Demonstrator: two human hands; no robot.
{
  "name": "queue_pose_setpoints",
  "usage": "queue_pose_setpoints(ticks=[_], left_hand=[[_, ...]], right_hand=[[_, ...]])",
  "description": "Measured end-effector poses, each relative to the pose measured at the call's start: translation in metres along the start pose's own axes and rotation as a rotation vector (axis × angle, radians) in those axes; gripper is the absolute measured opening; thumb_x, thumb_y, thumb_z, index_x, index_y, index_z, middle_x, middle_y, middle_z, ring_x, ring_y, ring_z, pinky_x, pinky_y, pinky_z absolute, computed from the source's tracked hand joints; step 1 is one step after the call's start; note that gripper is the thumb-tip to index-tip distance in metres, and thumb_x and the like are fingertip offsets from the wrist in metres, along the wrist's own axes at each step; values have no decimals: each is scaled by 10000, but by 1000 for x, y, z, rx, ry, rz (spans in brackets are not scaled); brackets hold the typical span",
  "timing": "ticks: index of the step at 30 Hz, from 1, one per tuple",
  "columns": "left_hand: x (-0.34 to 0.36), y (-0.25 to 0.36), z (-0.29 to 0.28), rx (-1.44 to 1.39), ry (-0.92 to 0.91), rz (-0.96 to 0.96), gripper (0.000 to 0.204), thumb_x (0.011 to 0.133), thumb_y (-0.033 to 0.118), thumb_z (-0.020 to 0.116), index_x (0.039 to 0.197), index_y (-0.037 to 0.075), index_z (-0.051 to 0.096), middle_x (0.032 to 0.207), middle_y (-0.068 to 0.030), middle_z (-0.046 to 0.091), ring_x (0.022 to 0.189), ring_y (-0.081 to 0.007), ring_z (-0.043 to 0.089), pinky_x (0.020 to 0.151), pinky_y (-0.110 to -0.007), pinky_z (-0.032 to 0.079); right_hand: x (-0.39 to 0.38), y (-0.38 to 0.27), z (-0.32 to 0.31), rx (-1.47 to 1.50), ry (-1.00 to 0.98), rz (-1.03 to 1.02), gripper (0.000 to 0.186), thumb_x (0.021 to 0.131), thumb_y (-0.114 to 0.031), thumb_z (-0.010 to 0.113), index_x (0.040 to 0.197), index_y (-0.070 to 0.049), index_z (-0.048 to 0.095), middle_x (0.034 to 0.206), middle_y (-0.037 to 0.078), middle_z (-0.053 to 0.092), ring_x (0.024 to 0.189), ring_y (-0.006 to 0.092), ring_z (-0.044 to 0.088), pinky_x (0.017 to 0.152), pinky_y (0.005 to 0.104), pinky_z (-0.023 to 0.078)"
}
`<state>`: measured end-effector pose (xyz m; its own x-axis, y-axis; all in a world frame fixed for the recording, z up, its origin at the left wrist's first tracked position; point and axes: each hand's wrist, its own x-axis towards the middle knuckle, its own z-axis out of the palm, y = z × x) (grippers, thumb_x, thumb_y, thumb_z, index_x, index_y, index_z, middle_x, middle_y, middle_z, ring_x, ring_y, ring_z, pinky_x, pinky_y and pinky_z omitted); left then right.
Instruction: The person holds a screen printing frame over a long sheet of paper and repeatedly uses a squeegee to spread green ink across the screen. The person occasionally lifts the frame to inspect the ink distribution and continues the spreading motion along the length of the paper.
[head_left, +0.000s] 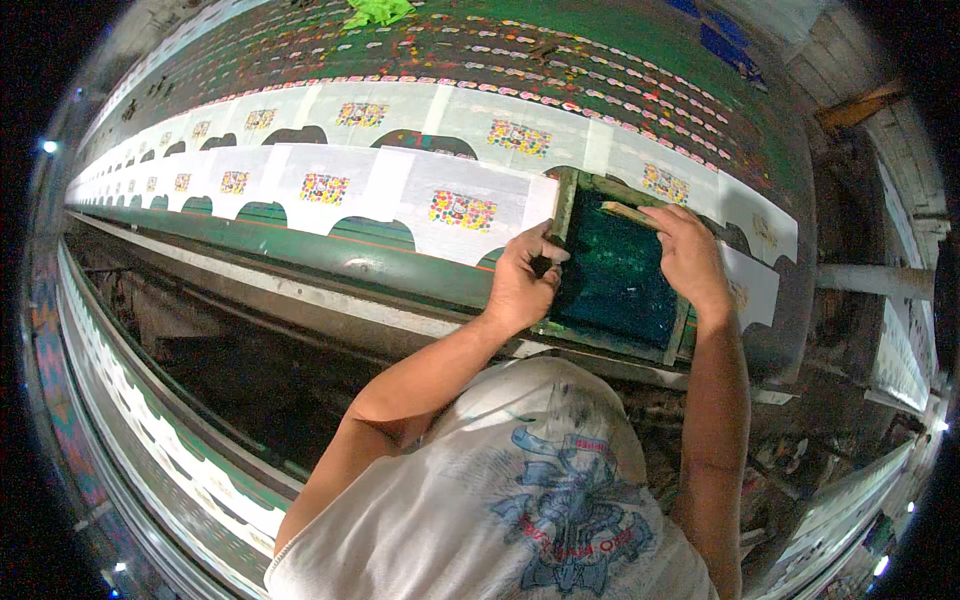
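Observation:
A screen-printing frame [566, 200] with a dark blue-green mesh lies over white cut cloth pieces on a long printing table. At its left side my left hand [522, 280] is closed, thumb and fingers curled at the frame's edge. My right hand [694, 258] grips a wooden-edged squeegee [628, 212] near the far end of the mesh, its fingers wrapped over the right end. A white cloth piece [480, 180] with a multicoloured printed block lies just left of the frame. The cloth directly beneath the frame is hidden.
Two rows of printed white pieces [350, 160] run along the green table [390, 262] to the far left. Beyond them are rows of small printed marks and a bright green cloth [380, 11]. Another table with white pieces [170, 445] stands at lower left. A blue object [728, 42] lies at the far right.

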<state>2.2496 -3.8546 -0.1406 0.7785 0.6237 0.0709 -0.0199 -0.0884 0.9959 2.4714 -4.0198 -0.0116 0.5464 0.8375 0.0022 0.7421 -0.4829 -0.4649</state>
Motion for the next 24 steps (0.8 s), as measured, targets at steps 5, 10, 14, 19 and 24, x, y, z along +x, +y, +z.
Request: queue_pose_setpoints(ticks=[5, 10, 14, 19, 24], left_hand=[[3, 17, -6, 93, -43, -55, 307, 813, -137, 730, 1037, 62, 798, 1596, -288, 619, 1445, -421, 602, 1252, -471, 443], [5, 19, -11, 101, -72, -90, 283, 808, -130, 739, 999, 73, 790, 1613, -282, 613, 1455, -427, 589, 1252, -489, 441], [3, 13, -11, 134, -67, -11, 271, 811, -131, 741, 985, 74, 783, 1616, -278, 612, 1457, -427, 585, 1251, -488, 442], [3, 12, -13, 120, -87, -26, 254, 825, -122, 747, 987, 70, 778, 1632, -281, 596, 1475, -427, 571, 1259, -491, 433], [1, 15, -13, 111, -83, -63, 287, 856, -105, 762, 1082, 69, 789, 1648, -281, 577, 1504, -433, 544, 1277, -497, 413]], right_hand=[[2, -5, 1, -43, -65, 116, 480, 968, 66, 653, 1410, -92, 753, 1307, 193, 741, 1259, 439, 694, 1076, 502, 563], [-2, -10, 3, -4, -73, 126, 517, 957, 110, 624, 1421, -80, 750, 1291, 213, 735, 1251, 446, 689, 1088, 513, 549], [-22, -12, 8, -39, -144, 56, 535, 918, 135, 597, 1387, -62, 761, 1250, 213, 740, 1190, 451, 679, 1072, 508, 542], [-68, -32, 19, 38, -80, -39, 543, 868, 133, 570, 1342, -41, 770, 1177, 209, 744, 1091, 446, 673, 1021, 513, 544], [-106, -56, 26, -18, -89, -62, 545, 862, 143, 579, 1337, -34, 779, 1193, 188, 755, 1119, 419, 686, 1034, 512, 551]])
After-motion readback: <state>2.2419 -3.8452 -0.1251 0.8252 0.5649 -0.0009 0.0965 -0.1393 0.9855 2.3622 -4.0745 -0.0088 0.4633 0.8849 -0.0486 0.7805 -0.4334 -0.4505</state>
